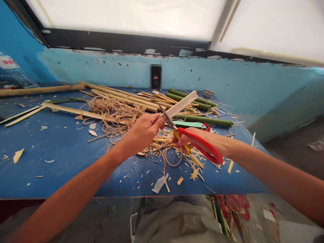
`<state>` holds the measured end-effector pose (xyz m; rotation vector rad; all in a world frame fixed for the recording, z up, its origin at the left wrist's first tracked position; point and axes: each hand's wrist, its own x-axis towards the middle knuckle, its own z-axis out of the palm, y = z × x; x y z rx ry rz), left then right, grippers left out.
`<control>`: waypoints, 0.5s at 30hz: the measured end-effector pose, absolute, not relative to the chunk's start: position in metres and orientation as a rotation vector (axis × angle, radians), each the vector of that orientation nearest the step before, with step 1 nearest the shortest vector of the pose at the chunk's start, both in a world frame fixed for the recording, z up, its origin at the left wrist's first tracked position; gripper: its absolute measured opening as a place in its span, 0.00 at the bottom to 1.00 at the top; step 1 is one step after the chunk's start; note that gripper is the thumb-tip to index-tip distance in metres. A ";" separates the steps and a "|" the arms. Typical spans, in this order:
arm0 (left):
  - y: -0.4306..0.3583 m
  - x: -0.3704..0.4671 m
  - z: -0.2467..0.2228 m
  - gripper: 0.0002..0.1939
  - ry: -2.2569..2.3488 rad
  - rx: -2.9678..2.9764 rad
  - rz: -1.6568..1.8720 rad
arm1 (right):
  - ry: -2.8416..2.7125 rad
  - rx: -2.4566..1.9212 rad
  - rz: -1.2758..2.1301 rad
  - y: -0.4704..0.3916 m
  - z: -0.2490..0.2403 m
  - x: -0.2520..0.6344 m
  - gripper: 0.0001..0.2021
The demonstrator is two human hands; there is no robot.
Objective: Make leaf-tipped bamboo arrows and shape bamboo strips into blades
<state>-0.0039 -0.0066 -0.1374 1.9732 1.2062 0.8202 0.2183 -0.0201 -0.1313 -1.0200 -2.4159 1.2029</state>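
My left hand [145,131] is closed around the near end of a pale split bamboo strip [181,103], which slants up to the right. In my right hand [189,138] is a pair of scissors [202,144] with red and yellow handles. Their blades cross the strip just beyond my left fingers; whether they cut into it I cannot tell. Behind my hands lies a tool with a mint-green handle [188,125]. A tangled heap of brown twine [111,108] sits left of the strip, with more twine and shavings below my hands.
Bamboo poles [126,98] and green bamboo stalks [202,119] lie along the back of the blue table [76,168]. A dark pixelated object [156,77] leans on the wall. Chips and shavings are scattered about. Plant stalks [222,219] and red netting [235,204] are below the front edge.
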 end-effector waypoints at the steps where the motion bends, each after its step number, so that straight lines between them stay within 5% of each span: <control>1: -0.005 -0.004 -0.139 0.18 1.203 1.948 0.856 | -2.423 -1.000 1.242 -0.018 -0.128 0.220 0.09; 6: -0.003 -0.006 -0.143 0.17 1.279 1.989 0.908 | -2.418 -0.922 1.424 -0.013 -0.127 0.221 0.08; 15: -0.009 -0.003 -0.140 0.19 1.133 1.683 0.753 | -2.402 -1.275 1.200 -0.022 -0.131 0.207 0.08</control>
